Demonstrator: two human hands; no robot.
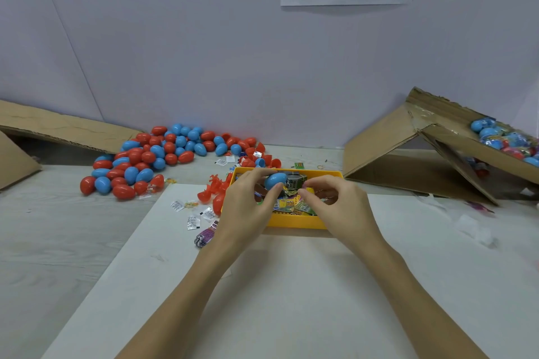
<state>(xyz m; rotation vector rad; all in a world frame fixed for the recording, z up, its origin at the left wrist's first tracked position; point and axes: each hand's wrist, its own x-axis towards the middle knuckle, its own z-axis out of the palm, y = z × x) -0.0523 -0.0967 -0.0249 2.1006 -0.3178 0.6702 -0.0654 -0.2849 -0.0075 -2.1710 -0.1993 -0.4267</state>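
My left hand (248, 204) grips a blue plastic egg (275, 180) between thumb and fingers, just above a yellow tray (294, 222). My right hand (335, 204) hovers over the tray's right half with curled fingers, pinching a small yellow piece (309, 190) at its fingertips. The tray holds several small printed packets (291, 204) and a grey-green toy piece (295, 181). Both hands hide part of what lies in the tray.
A heap of red and blue eggs (157, 157) lies at the back left, with open red halves (210, 189) by the tray. Small sachets (192, 213) are scattered left of it. Cardboard boxes stand at the left (58, 128) and right (423, 151); the right one holds wrapped eggs (501, 140).
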